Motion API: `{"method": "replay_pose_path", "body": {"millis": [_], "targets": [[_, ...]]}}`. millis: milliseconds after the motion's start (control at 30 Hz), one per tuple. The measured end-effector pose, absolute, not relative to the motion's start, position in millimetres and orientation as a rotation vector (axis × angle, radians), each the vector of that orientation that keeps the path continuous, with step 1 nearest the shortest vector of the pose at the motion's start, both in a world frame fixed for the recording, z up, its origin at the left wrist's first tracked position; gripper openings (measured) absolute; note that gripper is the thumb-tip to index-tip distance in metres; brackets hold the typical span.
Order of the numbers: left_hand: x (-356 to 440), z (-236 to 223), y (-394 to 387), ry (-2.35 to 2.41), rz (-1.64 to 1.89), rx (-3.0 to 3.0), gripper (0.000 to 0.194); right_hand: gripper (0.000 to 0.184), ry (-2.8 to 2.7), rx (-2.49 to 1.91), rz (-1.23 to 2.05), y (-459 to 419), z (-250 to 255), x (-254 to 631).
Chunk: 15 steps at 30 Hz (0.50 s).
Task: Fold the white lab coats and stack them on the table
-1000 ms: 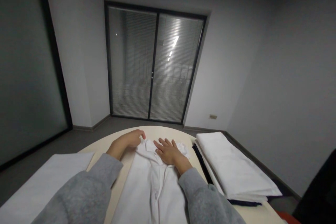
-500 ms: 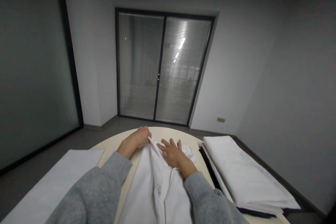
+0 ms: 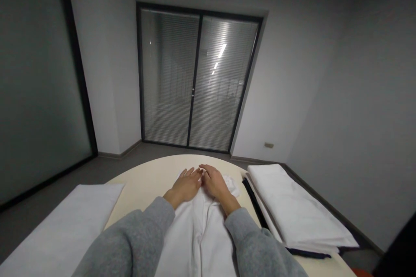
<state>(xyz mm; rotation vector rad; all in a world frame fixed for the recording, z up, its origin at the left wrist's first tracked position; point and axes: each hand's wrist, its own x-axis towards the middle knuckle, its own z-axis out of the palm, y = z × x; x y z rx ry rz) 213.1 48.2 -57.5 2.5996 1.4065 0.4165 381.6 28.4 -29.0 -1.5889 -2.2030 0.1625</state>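
A white garment (image 3: 198, 233) is laid lengthwise on the round table (image 3: 152, 177), between two white stacks. Its far end appears to be at the stage of being pressed flat. The left hand (image 3: 186, 185) and right hand (image 3: 216, 182) are rested side by side on that far end, fingers extended and close together, palms down, nothing gripped. By judgement, an even outward sweep from the garment's middle is called for next, so creases are not trapped.

A stack of folded white cloth (image 3: 299, 212) lies on the right of the round beige table (image 3: 152, 175), another white sheet (image 3: 61, 225) on the left, and a blinded glass door (image 3: 196, 80) stands far behind.
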Motion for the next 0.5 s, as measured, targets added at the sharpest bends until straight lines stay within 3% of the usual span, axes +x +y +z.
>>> {"method": "replay_pose_path", "body": {"millis": [267,500], "targets": [[213.9,-55.9,44.8,1.401,0.218,2.664,0.061,0.066,-2.429,-1.699,0.344,19.0,-40.5,374.8],[213.7,-59.6,47.4,1.404,0.217,2.660,0.061,0.064,-2.396,-1.779,0.273,16.3,-32.5,370.7]]}}
